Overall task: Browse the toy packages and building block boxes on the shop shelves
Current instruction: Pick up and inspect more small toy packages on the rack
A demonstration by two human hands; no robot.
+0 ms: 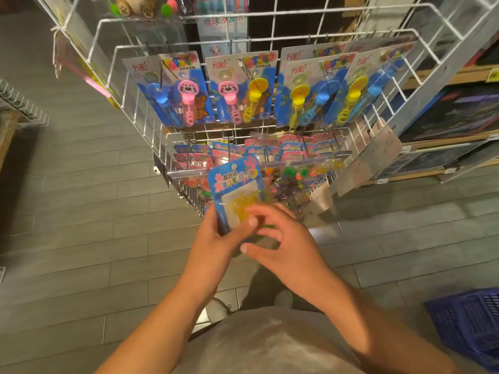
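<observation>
My left hand [216, 236] grips a blue toy package [236, 187] by its lower left edge, thumb across the front. The card has a clear blister with a yellow sticky toy inside. My right hand [280, 238] sits over the package's lower right part, fingers loosely bent and touching the blister. The package's bottom is hidden behind both hands. Straight ahead stands a white wire rack [129, 85] hung with bubble wand cards [241, 87] in blue, pink and yellow. A lower row of similar toy packages [297, 155] hangs just behind the held one.
Wooden shelves with dark flat boxes [456, 114] run along the right. A blue plastic basket [469, 325] stands on the floor at the lower right. Grey floor tiles [81, 211] lie open to the left. Another wire basket [21, 106] pokes in at the left edge.
</observation>
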